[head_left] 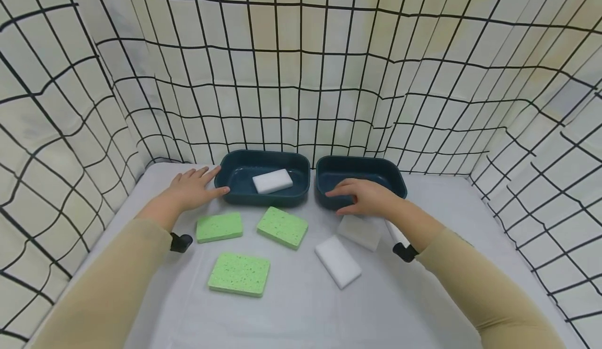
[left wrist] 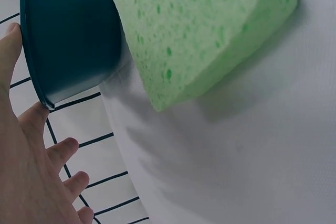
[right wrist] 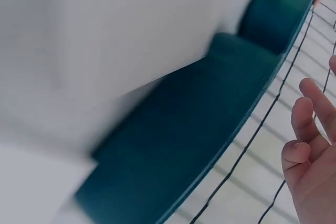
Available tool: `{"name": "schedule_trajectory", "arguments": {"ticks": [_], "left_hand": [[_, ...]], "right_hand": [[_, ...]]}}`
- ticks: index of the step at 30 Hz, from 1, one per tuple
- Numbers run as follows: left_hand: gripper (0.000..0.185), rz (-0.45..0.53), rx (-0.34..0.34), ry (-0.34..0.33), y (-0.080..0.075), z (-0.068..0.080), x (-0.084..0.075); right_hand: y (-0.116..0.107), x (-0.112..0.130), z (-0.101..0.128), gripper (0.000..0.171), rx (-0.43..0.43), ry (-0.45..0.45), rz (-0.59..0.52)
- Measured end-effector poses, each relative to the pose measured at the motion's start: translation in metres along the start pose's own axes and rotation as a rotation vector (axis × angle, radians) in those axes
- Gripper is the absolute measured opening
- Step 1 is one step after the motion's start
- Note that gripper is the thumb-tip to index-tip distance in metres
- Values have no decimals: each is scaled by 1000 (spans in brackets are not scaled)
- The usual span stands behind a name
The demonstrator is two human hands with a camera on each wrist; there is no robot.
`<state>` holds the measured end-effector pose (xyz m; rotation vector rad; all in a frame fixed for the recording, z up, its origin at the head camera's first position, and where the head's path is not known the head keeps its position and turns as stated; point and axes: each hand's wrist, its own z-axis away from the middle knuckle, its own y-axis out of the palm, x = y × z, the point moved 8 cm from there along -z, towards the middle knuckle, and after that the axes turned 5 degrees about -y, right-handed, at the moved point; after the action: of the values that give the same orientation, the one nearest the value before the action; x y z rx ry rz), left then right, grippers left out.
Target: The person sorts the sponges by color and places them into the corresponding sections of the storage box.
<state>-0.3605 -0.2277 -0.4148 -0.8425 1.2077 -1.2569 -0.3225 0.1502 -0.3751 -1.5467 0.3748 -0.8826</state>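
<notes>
My left hand [head_left: 190, 189] is at the left end of a dark teal tray [head_left: 230, 198], thumb and fingertip touching its rim. A white foam block [head_left: 273, 182] lies inside that tray. Over the front edge of a second teal tray [head_left: 395, 174] hovers my right hand [head_left: 364, 196], fingers loosely bent with nothing between them. Just below it on the table is a greyish-white foam block [head_left: 359, 232], partly shaded by the hand. Another white block [head_left: 337, 262] lies nearer. Three green speckled sponges lie left of it: one flat sponge [head_left: 219, 227], one angled sponge [head_left: 282, 227], one front sponge [head_left: 240, 274].
A further white block [head_left: 396, 232] shows partly from under the right wrist. Black wire grid panels [head_left: 301, 85] backed with pale cloth stand behind the trays and along both sides. A white cloth [head_left: 301, 317] covers the table.
</notes>
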Motion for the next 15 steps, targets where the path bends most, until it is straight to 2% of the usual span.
{"name": "schedule_trajectory", "arguments": {"ticks": [15], "left_hand": [[101,-2,1,2,1,-2,1]], "right_hand": [[14,-70,131,55,-51,261,-52]]}}
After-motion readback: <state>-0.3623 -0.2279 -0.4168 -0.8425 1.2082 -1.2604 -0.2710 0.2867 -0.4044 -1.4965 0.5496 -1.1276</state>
